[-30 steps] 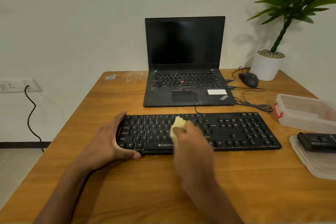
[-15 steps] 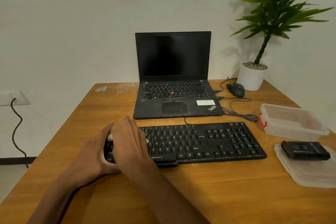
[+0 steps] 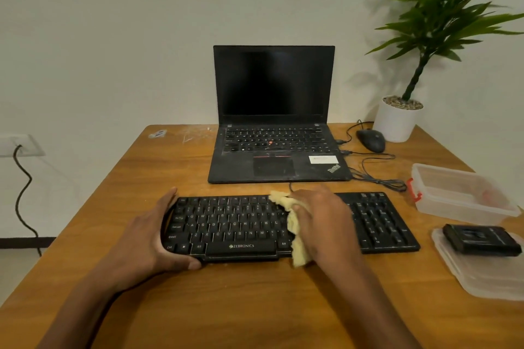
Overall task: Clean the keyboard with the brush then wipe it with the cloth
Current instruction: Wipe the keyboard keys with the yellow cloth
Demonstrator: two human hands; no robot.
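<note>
Both hands are on the keyboard (image 3: pixel 255 227), which lies flat on the wooden table (image 3: pixel 255 306) just in front of the laptop (image 3: pixel 273 122). The left hand (image 3: pixel 147 238) clasps the keyboard's left end, fingers along the far edge and thumb hooked under the near edge. The right hand (image 3: pixel 323 224) presses a crumpled yellow cloth (image 3: pixel 295 235) onto the keys just right of the letter block, its fingers curled over the cloth. The keyboard looks light and stiff, likely to skid on the smooth tabletop under a sideways wipe, so bracing it at one end seems the right hold; its keys give under pressure and a firm push could catch a cap. The cloth is soft and bunches easily, so it is best kept gathered under the palm and fingers. No brush can be made out in this view; a dark flat object (image 3: pixel 482 239) rests on a clear plastic lid (image 3: pixel 482 278) at the right, beside an open plastic box (image 3: pixel 459 193).
</note>
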